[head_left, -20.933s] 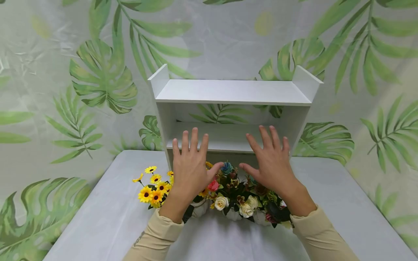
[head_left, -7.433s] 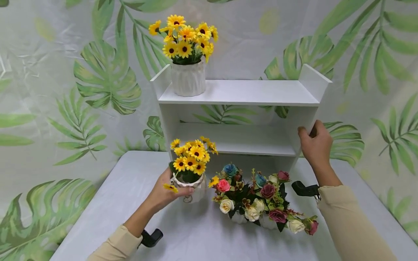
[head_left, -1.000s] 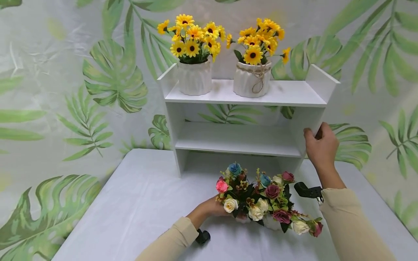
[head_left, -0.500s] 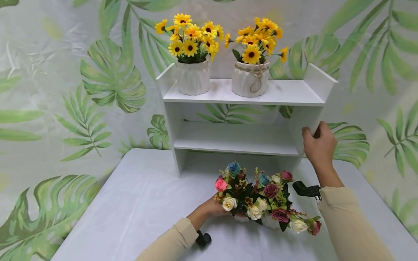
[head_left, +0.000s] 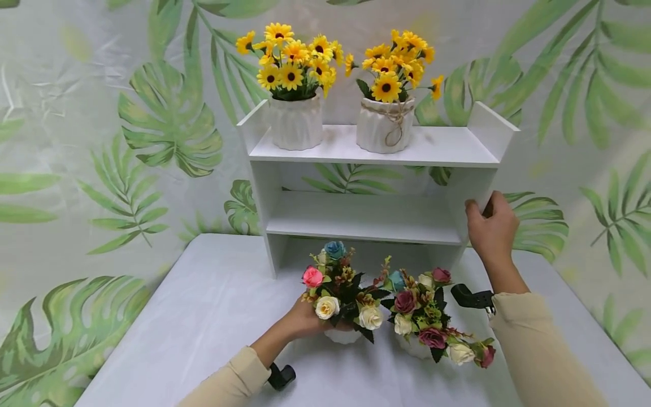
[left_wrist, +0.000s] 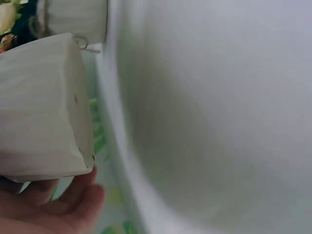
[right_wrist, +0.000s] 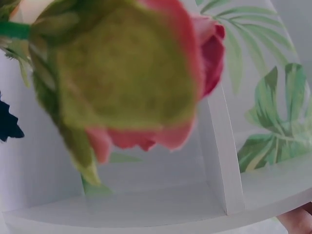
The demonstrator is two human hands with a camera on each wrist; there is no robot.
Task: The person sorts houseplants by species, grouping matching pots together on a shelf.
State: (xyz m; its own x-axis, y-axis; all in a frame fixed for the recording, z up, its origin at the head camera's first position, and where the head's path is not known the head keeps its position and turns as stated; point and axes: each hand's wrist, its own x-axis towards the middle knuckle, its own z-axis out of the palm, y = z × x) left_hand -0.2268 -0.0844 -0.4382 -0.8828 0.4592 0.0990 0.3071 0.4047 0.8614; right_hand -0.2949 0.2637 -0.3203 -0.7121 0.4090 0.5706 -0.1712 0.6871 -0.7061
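My left hand point(head_left: 300, 320) grips a white pot of mixed roses point(head_left: 342, 294) and holds it just above the table, left of a second rose pot point(head_left: 424, 316) that stands on the table. In the left wrist view the held white pot point(left_wrist: 44, 107) fills the left side, with my fingers point(left_wrist: 58, 202) under it. My right hand point(head_left: 489, 226) grips the right side panel of the white shelf unit point(head_left: 376, 152). Two sunflower pots point(head_left: 296, 79) point(head_left: 387, 93) stand on the top shelf. A pink rose point(right_wrist: 126, 73) blocks most of the right wrist view.
The white table point(head_left: 203, 316) runs from the shelf unit toward me. The middle shelf point(head_left: 363, 220) holds nothing. A leaf-print backdrop point(head_left: 152, 113) hangs behind. Black wrist camera mounts point(head_left: 470, 297) show at both sleeves.
My left hand has lifted one rose pot and drawn it left, away from the second rose pot. My right hand stays on the shelf's side panel.
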